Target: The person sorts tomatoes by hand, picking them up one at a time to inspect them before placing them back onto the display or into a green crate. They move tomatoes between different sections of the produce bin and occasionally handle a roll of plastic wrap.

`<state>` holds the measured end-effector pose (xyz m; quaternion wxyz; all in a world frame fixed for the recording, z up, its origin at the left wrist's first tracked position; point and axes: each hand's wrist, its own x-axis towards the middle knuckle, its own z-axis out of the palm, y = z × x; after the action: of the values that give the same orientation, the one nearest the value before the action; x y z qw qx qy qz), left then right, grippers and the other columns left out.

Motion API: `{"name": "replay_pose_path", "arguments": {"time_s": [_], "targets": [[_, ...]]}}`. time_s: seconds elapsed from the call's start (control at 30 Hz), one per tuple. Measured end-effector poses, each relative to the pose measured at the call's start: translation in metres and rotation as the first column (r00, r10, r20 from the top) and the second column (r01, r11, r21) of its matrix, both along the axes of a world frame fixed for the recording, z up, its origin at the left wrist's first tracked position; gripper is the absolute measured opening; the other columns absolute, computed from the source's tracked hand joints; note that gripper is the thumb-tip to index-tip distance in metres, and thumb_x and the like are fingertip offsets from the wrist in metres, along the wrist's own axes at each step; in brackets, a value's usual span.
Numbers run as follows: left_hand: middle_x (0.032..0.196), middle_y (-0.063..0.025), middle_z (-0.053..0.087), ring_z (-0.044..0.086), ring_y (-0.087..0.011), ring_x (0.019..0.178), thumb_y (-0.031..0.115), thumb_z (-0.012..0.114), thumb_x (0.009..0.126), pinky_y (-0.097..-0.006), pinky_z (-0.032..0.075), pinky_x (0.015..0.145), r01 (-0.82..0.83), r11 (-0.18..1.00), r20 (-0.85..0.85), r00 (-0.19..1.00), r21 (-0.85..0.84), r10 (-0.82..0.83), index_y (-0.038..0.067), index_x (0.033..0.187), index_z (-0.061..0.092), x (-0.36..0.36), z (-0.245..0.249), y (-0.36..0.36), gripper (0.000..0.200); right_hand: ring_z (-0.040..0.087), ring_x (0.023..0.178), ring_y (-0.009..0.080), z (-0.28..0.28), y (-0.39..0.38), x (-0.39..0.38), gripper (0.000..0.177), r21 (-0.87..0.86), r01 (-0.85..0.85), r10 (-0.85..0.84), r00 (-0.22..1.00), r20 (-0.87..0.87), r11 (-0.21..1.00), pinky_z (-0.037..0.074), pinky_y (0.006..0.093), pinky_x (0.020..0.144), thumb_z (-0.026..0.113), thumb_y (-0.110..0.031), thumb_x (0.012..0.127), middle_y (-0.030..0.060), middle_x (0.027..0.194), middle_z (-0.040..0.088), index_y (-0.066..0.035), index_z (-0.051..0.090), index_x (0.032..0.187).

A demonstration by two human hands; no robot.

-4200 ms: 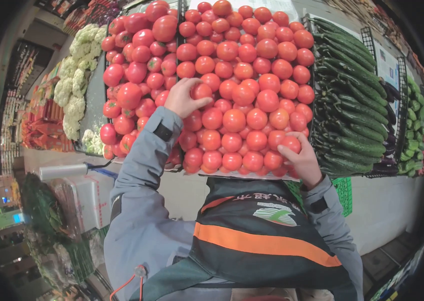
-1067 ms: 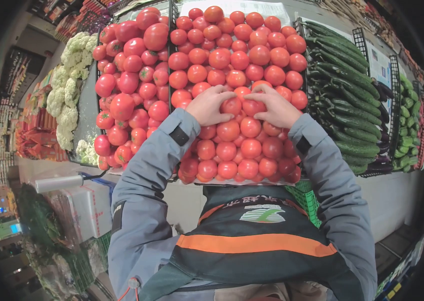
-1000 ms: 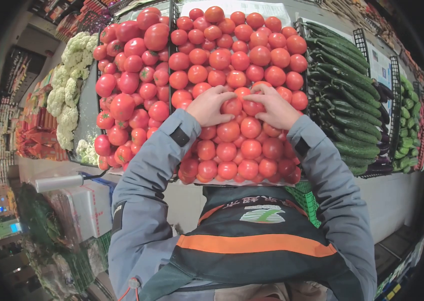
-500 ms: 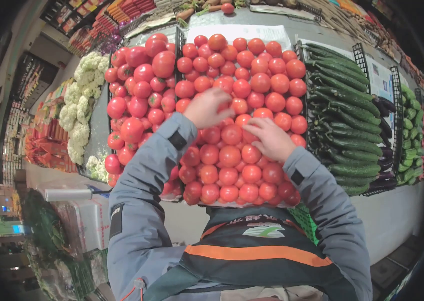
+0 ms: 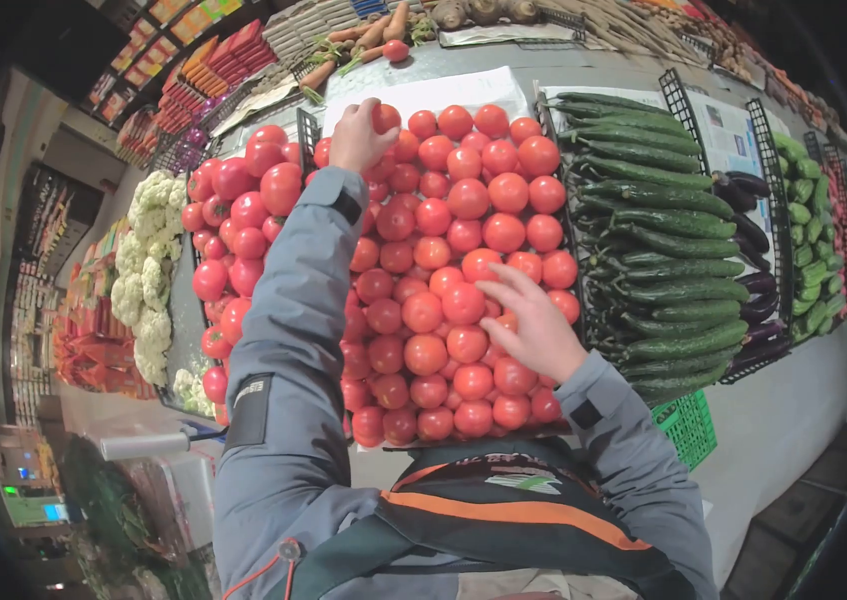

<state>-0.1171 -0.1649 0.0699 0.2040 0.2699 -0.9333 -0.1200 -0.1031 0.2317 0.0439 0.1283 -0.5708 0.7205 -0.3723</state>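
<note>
Rows of red tomatoes (image 5: 433, 251) fill the middle crate in the head view. My left hand (image 5: 358, 137) is at the crate's far left corner, fingers curled round a tomato (image 5: 384, 118) that shows at its right side. Over the near right half, my right hand (image 5: 528, 320) rests with fingers apart, its fingertips beside a tomato (image 5: 462, 303); the fingertips seem to touch it, and the palm side is hidden. Another crate of larger tomatoes (image 5: 280, 189) stands to the left, partly covered by my left sleeve.
Cucumbers (image 5: 658, 245) lie stacked to the right, with eggplants (image 5: 751, 240) beyond them. Cauliflower (image 5: 148, 280) stands at the left. Carrots (image 5: 373, 40) and a single tomato (image 5: 396, 50) are beyond the crates. A green basket (image 5: 685, 430) is low at the right.
My left hand has moved away from me to the crate's far left corner and closed round a tomato. My right hand has shifted slightly nearer to me. The view has shifted too.
</note>
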Motion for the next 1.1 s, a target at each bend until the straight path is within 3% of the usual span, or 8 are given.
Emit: {"name": "replay_pose_path", "arguments": {"time_s": [0.07, 0.17, 0.47, 0.77, 0.87, 0.97, 1.07, 1.1], "targets": [[0.103, -0.0206, 0.064, 0.062, -0.0387, 0.095, 0.038, 0.072, 0.075, -0.0439, 0.047, 0.086, 0.014, 0.999, -0.1, 0.995, 0.051, -0.009, 0.011, 0.119, 0.06, 0.007, 0.008, 0.024, 0.054, 0.049, 0.131, 0.0316, -0.003, -0.002, -0.01, 0.042, -0.081, 0.048, -0.041, 0.996, 0.085, 0.996, 0.038, 0.0407, 0.113, 0.066, -0.016, 0.092, 0.0179, 0.143, 0.046, -0.008, 0.059, 0.133], [0.097, -0.0129, 0.068, 0.065, -0.0293, 0.091, 0.045, 0.075, 0.074, -0.0381, 0.048, 0.082, 0.07, 0.978, -0.02, 0.998, 0.194, -0.067, 0.008, 0.115, 0.062, 0.019, 0.006, 0.062, 0.057, 0.054, 0.125, 0.0284, -0.01, -0.017, -0.023, 0.036, -0.141, 0.197, -0.177, 0.974, 0.143, 0.97, 0.04, 0.0379, 0.109, 0.066, -0.013, 0.089, 0.0142, 0.135, 0.052, -0.008, 0.063, 0.124], [0.104, -0.0177, 0.069, 0.066, -0.0374, 0.098, 0.045, 0.077, 0.077, -0.044, 0.049, 0.081, 0.149, 0.934, 0.051, 0.983, 0.324, -0.175, 0.005, 0.113, 0.06, 0.021, -0.027, 0.078, 0.056, 0.055, 0.12, 0.0286, -0.01, -0.045, -0.026, 0.034, -0.063, 0.214, -0.198, 0.96, 0.197, 0.975, 0.04, 0.0373, 0.108, 0.063, -0.014, 0.089, 0.0132, 0.127, 0.056, -0.007, 0.064, 0.122], [0.12, -0.0226, 0.062, 0.059, -0.0386, 0.113, 0.042, 0.079, 0.077, -0.045, 0.047, 0.094, 0.282, 0.925, 0.045, 0.952, 0.254, -0.303, 0.005, 0.132, 0.055, 0.016, -0.043, 0.067, 0.071, 0.056, 0.12, 0.0281, -0.014, -0.04, -0.019, 0.033, -0.055, 0.198, -0.182, 0.959, 0.215, 0.979, 0.043, 0.0403, 0.105, 0.063, -0.015, 0.088, 0.0121, 0.129, 0.057, -0.008, 0.065, 0.12], [0.127, -0.0223, 0.059, 0.057, -0.0382, 0.118, 0.047, 0.068, 0.086, -0.0433, 0.043, 0.102, 0.366, 0.894, 0.106, 0.909, 0.257, -0.403, 0.004, 0.138, 0.054, 0.021, -0.029, 0.057, 0.069, 0.056, 0.121, 0.0294, -0.013, -0.035, -0.017, 0.034, -0.068, 0.178, -0.161, 0.965, 0.205, 0.982, 0.042, 0.0401, 0.105, 0.063, -0.015, 0.089, 0.014, 0.129, 0.058, -0.008, 0.064, 0.122], [0.116, -0.0208, 0.066, 0.061, -0.0382, 0.11, 0.035, 0.063, 0.086, -0.0449, 0.047, 0.093, 0.219, 0.964, 0.025, 0.974, 0.152, -0.225, 0.005, 0.123, 0.063, 0.025, -0.019, 0.032, 0.047, 0.056, 0.121, 0.0286, -0.012, -0.027, -0.018, 0.033, -0.098, 0.187, -0.163, 0.964, 0.208, 0.978, 0.042, 0.0385, 0.106, 0.064, -0.015, 0.089, 0.0147, 0.129, 0.058, -0.008, 0.064, 0.122], [0.11, -0.0219, 0.062, 0.063, -0.0454, 0.096, 0.025, 0.058, 0.081, -0.0503, 0.051, 0.083, 0.181, 0.982, 0.119, 0.978, -0.06, -0.173, 0.009, 0.124, 0.062, 0.032, -0.033, -0.001, 0.045, 0.056, 0.121, 0.0281, -0.014, -0.023, -0.021, 0.033, -0.092, 0.215, -0.192, 0.959, 0.209, 0.972, 0.042, 0.0378, 0.106, 0.065, -0.015, 0.089, 0.0142, 0.129, 0.057, -0.009, 0.065, 0.121], [0.111, -0.0204, 0.06, 0.06, -0.0444, 0.1, 0.026, 0.064, 0.08, -0.0522, 0.052, 0.08, 0.192, 0.974, 0.21, 0.964, -0.117, -0.165, 0.011, 0.123, 0.061, 0.035, -0.034, 0.0, 0.046, 0.056, 0.121, 0.0276, -0.014, -0.022, -0.022, 0.032, -0.103, 0.222, -0.196, 0.958, 0.211, 0.97, 0.043, 0.0375, 0.106, 0.065, -0.014, 0.089, 0.0135, 0.127, 0.058, -0.008, 0.065, 0.12]]}}
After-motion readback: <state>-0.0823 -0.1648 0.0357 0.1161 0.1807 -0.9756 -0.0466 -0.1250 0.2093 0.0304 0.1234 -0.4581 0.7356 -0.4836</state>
